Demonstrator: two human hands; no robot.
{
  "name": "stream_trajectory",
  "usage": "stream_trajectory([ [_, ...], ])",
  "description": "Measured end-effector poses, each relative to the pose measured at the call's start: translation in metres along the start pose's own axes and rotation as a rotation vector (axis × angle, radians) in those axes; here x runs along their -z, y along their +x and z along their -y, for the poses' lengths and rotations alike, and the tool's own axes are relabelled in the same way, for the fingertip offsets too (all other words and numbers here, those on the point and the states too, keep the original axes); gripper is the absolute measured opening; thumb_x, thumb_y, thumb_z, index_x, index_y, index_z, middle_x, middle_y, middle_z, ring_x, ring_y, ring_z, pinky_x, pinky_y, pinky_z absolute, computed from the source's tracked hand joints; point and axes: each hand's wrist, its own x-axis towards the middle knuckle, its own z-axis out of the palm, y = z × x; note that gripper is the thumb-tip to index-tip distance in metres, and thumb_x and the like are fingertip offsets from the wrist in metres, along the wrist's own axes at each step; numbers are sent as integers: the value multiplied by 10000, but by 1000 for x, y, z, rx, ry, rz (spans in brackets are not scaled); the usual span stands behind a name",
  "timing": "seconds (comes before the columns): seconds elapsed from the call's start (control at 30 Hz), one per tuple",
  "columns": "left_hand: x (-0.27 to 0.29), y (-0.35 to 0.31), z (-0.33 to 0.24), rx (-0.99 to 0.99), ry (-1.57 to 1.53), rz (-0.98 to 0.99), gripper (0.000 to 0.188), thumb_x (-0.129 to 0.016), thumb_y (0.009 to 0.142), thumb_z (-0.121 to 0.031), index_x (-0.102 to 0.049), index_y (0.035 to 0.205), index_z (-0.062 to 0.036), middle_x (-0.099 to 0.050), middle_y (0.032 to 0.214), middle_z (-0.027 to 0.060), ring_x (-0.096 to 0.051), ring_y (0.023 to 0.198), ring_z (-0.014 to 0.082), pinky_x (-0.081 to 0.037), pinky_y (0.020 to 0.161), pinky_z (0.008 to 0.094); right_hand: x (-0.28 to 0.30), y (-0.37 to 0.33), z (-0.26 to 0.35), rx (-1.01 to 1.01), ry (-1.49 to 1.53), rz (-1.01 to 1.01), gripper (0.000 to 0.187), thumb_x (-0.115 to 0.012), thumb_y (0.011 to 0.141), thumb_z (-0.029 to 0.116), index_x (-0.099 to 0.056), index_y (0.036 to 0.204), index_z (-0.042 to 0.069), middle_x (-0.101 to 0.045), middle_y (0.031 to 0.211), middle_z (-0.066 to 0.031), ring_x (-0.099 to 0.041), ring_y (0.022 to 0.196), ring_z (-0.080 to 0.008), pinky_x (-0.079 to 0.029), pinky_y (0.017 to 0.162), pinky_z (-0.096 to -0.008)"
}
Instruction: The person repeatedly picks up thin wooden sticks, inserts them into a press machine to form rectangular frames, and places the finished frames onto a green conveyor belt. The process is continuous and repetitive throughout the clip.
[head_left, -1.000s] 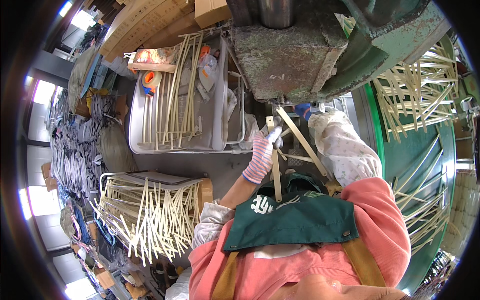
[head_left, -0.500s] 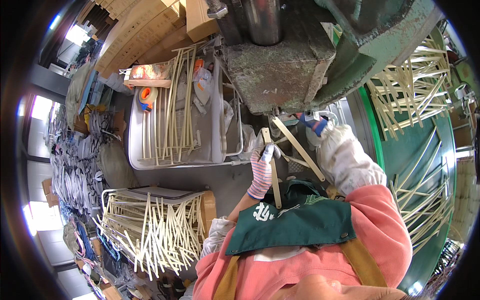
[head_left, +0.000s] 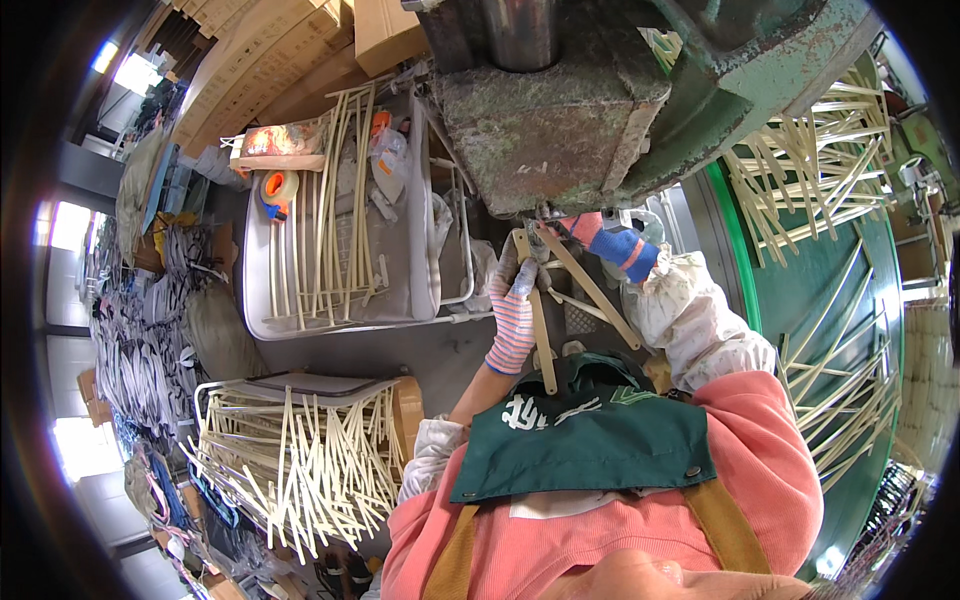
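My left hand [head_left: 512, 305], in a striped knit glove with greyed fingertips, is closed on a flat cream strip [head_left: 542, 345]. That strip has small holes near its ends and points down toward my apron. My right hand [head_left: 605, 242], gloved with a blue and pink cuff, is just below the press head [head_left: 545, 130]. Its fingers are closed at the upper end of a second cream strip [head_left: 597, 295], which slants down to the right; the fingertips are partly hidden. Between the two strips, thinner pale pieces [head_left: 578, 305] show behind.
At left, a white tray [head_left: 253, 290] holds long strips, a tape roll [head_left: 279, 188] and plastic bags. Below it, a bin is heaped with cream strips [head_left: 300, 460]. More strips [head_left: 815, 170] lie on the green table [head_left: 800, 285] at right. Cardboard boxes [head_left: 260, 75] stand behind.
My right hand has moved left to the upper end of the second strip, which shifted slightly left and up. My left hand and its strip moved a little left and up.
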Motion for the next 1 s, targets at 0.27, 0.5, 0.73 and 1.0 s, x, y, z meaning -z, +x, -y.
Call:
stream_trajectory([
  [0.27, 1, 6, -1, 2, 44, 25, 408, -533, 886, -55, -485, 1290, -22, -635, 996, 46, -499, 664, 72, -423, 608, 212, 12, -16, 23, -154, 352, -26, 289, -528, 907, 224, -563, 1174, 121, -645, 906, -106, -625, 822, -259, -490, 640, -343],
  [0.5, 1, 18, -4, 44, 117, 13, 316, -533, 896, -45, -550, 1211, -34, -615, 876, 7, -532, 685, 55, -440, 609, 204, -15, -31, 34, -360, 621, 63, 253, -486, 925, 178, -540, 1161, 105, -636, 844, -94, -630, 719, -201, -483, 619, -327],
  [0.73, -3, 28, -25, 135, 10, 109, 309, -546, 897, -64, -556, 1205, -57, -562, 715, -4, -465, 540, 53, -364, 461, 189, 15, -1, 27, -729, 982, 428, 381, -486, 919, 413, -668, 822, 93, -661, 694, -28, -476, 441, -86, -367, 402, -249],
  [1.0, 5, 32, -30, 115, 109, 189, 366, -556, 904, -72, -522, 1268, -49, -617, 820, 2, -465, 558, 50, -383, 512, 201, 37, 6, 40, -580, 1167, 454, 421, -599, 864, 426, -541, 825, 11, -660, 736, -88, -487, 390, -131, -364, 336, -262],
])
